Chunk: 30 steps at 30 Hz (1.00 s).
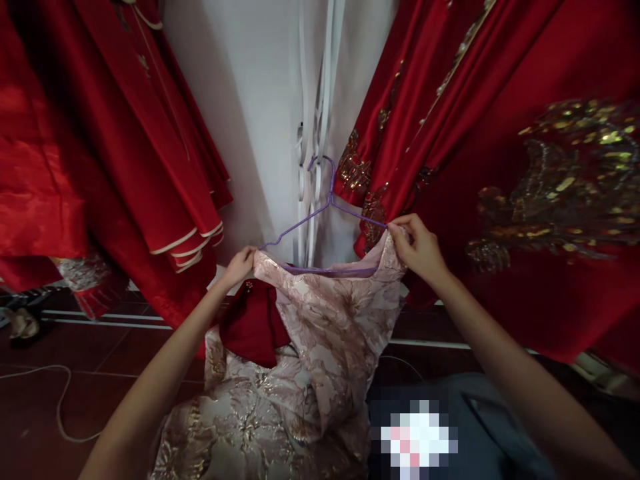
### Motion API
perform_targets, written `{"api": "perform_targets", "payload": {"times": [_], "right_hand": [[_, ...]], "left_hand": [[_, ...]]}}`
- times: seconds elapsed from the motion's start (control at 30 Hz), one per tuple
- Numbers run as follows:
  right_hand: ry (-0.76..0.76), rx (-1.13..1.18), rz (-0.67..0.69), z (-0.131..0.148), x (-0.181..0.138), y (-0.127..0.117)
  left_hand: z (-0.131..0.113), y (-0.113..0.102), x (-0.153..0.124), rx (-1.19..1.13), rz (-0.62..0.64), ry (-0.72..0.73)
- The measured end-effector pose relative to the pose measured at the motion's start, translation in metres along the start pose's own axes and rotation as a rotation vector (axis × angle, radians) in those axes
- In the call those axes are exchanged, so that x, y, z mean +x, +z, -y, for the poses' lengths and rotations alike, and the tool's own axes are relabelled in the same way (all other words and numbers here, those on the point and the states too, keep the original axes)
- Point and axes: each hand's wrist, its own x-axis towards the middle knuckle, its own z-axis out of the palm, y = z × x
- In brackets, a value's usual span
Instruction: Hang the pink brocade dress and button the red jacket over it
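Note:
A pale pink dress [320,333] with a shiny floral pattern hangs down in front of me, with a dark red piece of cloth [253,323] folded over its left side. A purple wire hanger [320,210] sits inside its top edge, hook pointing up. My left hand [239,265] pinches the left corner of the dress at the hanger's left end. My right hand [417,247] is closed on the right corner, at the hanger's right end.
Red garments with cream trim [125,147] hang at the left. Red gowns with gold sequin embroidery [525,173] hang at the right. A white wall [250,100] with hanging white straps [320,100] lies between. A white cord [60,400] lies on the dark red floor.

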Motion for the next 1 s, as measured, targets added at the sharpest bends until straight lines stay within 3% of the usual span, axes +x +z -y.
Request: {"api": "perform_targets", "payload": {"times": [0.1,0.2,0.3,0.5,0.73,1.0], "right_hand": [[0.017,0.010,0.005,0.000,-0.002,0.004],[0.025,0.032,0.014,-0.001,-0.004,0.009],[0.020,0.050,0.019,-0.004,-0.004,0.012],[0.017,0.033,0.022,-0.006,-0.001,0.011],[0.008,0.025,0.020,-0.006,-0.002,0.011],[-0.001,-0.050,0.020,-0.005,-0.003,0.006]], "left_hand": [[0.025,0.002,-0.020,-0.006,0.078,-0.065],[0.033,0.007,-0.035,-0.029,0.118,-0.088],[0.028,0.006,-0.039,-0.083,0.134,-0.084],[0.005,-0.001,-0.040,-0.248,0.421,-0.139],[0.002,0.016,-0.027,-0.686,0.110,-0.242],[0.002,0.028,-0.017,-0.686,-0.069,-0.272]]}}
